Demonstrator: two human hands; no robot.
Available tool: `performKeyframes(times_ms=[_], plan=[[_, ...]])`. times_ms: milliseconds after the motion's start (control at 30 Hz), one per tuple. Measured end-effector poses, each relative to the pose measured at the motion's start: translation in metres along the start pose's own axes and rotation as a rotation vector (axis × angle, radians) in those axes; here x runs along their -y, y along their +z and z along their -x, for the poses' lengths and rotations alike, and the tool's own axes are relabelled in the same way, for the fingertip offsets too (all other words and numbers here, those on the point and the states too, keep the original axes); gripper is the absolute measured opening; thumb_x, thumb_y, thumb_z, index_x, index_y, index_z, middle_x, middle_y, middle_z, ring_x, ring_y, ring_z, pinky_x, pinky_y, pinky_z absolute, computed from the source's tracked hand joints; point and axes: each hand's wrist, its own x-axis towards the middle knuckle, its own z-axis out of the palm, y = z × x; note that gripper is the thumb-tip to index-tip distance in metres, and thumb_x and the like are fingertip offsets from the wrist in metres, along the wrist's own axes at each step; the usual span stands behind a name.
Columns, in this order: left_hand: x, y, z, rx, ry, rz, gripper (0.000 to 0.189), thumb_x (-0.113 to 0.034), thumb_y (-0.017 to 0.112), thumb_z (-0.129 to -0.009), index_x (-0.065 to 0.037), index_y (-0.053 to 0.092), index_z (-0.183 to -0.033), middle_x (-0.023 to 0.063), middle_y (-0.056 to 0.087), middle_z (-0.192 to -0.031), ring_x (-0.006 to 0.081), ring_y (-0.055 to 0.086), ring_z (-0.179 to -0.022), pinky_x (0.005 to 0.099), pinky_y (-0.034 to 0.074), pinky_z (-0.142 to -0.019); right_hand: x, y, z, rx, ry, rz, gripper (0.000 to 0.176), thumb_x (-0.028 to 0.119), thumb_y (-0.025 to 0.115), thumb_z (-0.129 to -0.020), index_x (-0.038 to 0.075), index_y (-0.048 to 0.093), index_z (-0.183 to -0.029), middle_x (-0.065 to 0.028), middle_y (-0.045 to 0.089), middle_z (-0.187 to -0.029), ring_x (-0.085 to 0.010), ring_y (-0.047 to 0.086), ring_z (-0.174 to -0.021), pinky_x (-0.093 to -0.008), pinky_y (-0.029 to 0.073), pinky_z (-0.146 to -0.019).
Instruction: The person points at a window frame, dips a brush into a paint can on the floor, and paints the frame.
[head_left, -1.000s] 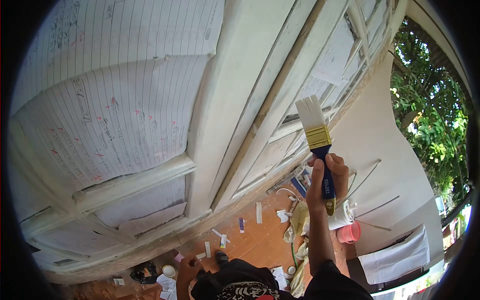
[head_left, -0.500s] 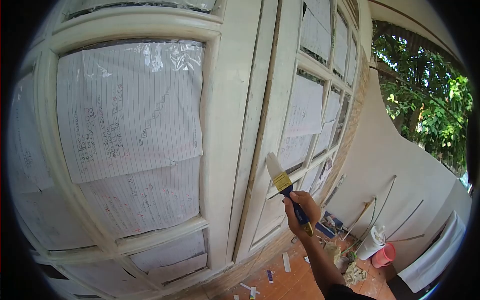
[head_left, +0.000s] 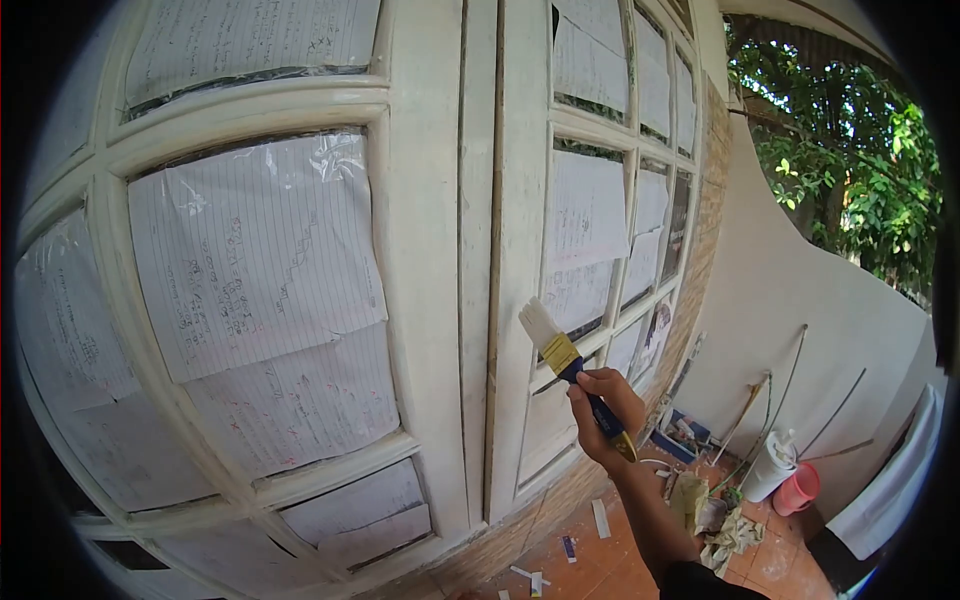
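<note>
My right hand is closed round the dark blue handle of a paintbrush. The brush points up and to the left, its pale bristles at the white door frame; whether they touch the wood cannot be told. Lined paper sheets with handwriting cover the panes of the white window frame on the left, and more paper covers the panes beyond the brush. My left hand is out of the frame.
On the tiled floor at the lower right are a blue tray, crumpled paper, a white bucket and a pink bucket. Sticks lean on the white wall. A white cloth hangs at the far right.
The view has shifted, so the door and window frames sit further left. The brush, still in my right hand, now appears slightly left, with its bristles more spread.
</note>
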Motion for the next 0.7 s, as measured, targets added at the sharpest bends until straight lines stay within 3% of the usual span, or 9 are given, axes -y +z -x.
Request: performKeyframes(times_ms=[33,200,267,300,367,467,500,567,700], plan=[[-0.015,0.001,0.002,-0.008,0.119,-0.005,0.027,-0.023,0.056,-0.09,-0.01,0.053,-0.114,0.0088,0.058,-0.097,0.0189,0.058,-0.084,0.0357,0.05,-0.071,-0.005,0.004,0.008,0.021,0.045,-0.035,0.018,-0.007,0.065,-0.074,0.001,0.057,-0.088,-0.0138,0.061,-0.073,-0.0187,0.062,-0.063,-0.0249,0.046,-0.055],[-0.043,-0.006,0.015,0.031,0.022,0.116,0.025,-0.025,0.055,-0.091,-0.009,0.055,-0.11,0.0039,0.06,-0.083,0.0154,0.059,-0.077,0.0329,0.049,-0.066,-0.016,-0.003,0.083,0.311,0.067,-0.122,0.02,-0.009,0.064,-0.072,0.002,0.059,-0.088,-0.0115,0.061,-0.073,-0.0221,0.062,-0.063,-0.028,0.047,-0.054],[-0.086,0.001,0.043,-0.056,0.058,0.019,0.025,-0.025,0.055,-0.091,-0.008,0.055,-0.11,0.0039,0.059,-0.082,0.0161,0.059,-0.077,0.0323,0.049,-0.065,-0.016,-0.013,0.111,0.487,0.172,-0.145,0.018,-0.008,0.064,-0.073,0.002,0.059,-0.086,-0.0111,0.06,-0.071,-0.0243,0.061,-0.063,-0.0297,0.047,-0.054],[-0.063,-0.002,0.041,-0.059,0.041,0.019,0.025,-0.025,0.055,-0.091,-0.008,0.055,-0.11,0.0039,0.059,-0.082,0.0161,0.059,-0.077,0.0323,0.049,-0.065,-0.017,-0.019,0.124,0.492,0.187,-0.152,0.018,-0.008,0.064,-0.073,0.002,0.059,-0.086,-0.0111,0.06,-0.071,-0.0243,0.061,-0.063,-0.0297,0.047,-0.054],[-0.008,-0.008,0.029,-0.073,0.078,0.019,0.027,-0.026,0.057,-0.09,-0.008,0.054,-0.11,0.004,0.059,-0.082,0.0167,0.058,-0.074,0.0313,0.048,-0.062,-0.019,-0.029,0.142,0.78,0.312,-0.122,0.013,-0.004,0.063,-0.074,0.001,0.058,-0.085,-0.012,0.059,-0.071,-0.0279,0.06,-0.063,-0.0327,0.047,-0.056],[-0.024,-0.005,0.039,-0.139,0.166,-0.053,0.027,-0.029,0.057,-0.09,-0.005,0.054,-0.103,0.0033,0.054,-0.072,0.0151,0.054,-0.065,0.0296,0.044,-0.055,-0.027,-0.031,0.155,0.899,0.308,-0.198,0.01,-0.001,0.061,-0.076,0.0,0.058,-0.085,-0.0131,0.058,-0.073,-0.0307,0.059,-0.063,-0.0353,0.046,-0.057],[-0.053,-0.004,0.042,-0.142,0.159,-0.058,0.027,-0.029,0.057,-0.09,-0.005,0.054,-0.103,0.0033,0.054,-0.072,0.0151,0.054,-0.065,0.0296,0.044,-0.055,-0.027,-0.028,0.15,0.897,0.314,-0.205,0.01,-0.001,0.061,-0.076,0.0,0.058,-0.085,-0.0131,0.058,-0.073,-0.0307,0.059,-0.063,-0.0353,0.046,-0.057],[-0.113,-0.002,0.055,-0.031,-0.166,0.221,0.019,-0.015,0.058,-0.086,-0.003,0.056,-0.101,0.0062,0.061,-0.081,0.012,0.059,-0.07,0.0261,0.048,-0.065,-0.034,-0.022,0.122,0.879,0.272,-0.19,0.009,-0.001,0.061,-0.076,0.0,0.058,-0.084,-0.0133,0.059,-0.072,-0.0308,0.059,-0.064,-0.036,0.046,-0.056],[-0.097,-0.006,0.041,0.02,-0.127,0.085,0.022,-0.016,0.051,-0.091,-0.005,0.052,-0.11,0.0079,0.061,-0.082,0.013,0.057,-0.075,0.027,0.046,-0.064,-0.019,-0.018,0.029,0.533,0.222,-0.124,0.007,-0.003,0.063,-0.077,-0.001,0.059,-0.082,-0.0112,0.057,-0.066,-0.021,0.055,-0.055,-0.0301,0.042,-0.05]])
